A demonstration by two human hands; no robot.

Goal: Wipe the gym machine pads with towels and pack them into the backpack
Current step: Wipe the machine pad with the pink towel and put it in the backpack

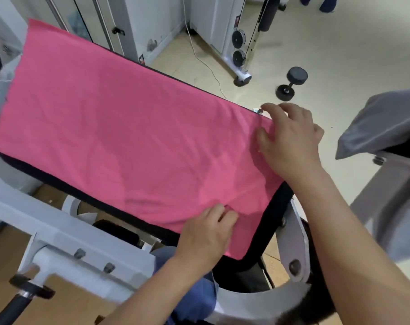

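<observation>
Towel point(119, 127), pink and broad, lies spread flat over the black pad point(273, 214) of the machine, covering nearly all of it; only a dark strip of pad shows along the near edge and at the right end. White frame point(65, 233) of the machine runs below the pad on my left, with bolts along it. To my right a grey cloth point(387, 120) is draped over another part of the machine, apart from the pink one. My right hand point(290, 139) rests on the towel's far right corner, fingers spread and lightly bent, palm down on the cloth. My left hand point(206, 233) is at the near edge, fingers curled, pinching a fold of the towel between thumb and fingertips. Out on the pale floor, well beyond my right hand, stands a black dumbbell point(292, 83).
</observation>
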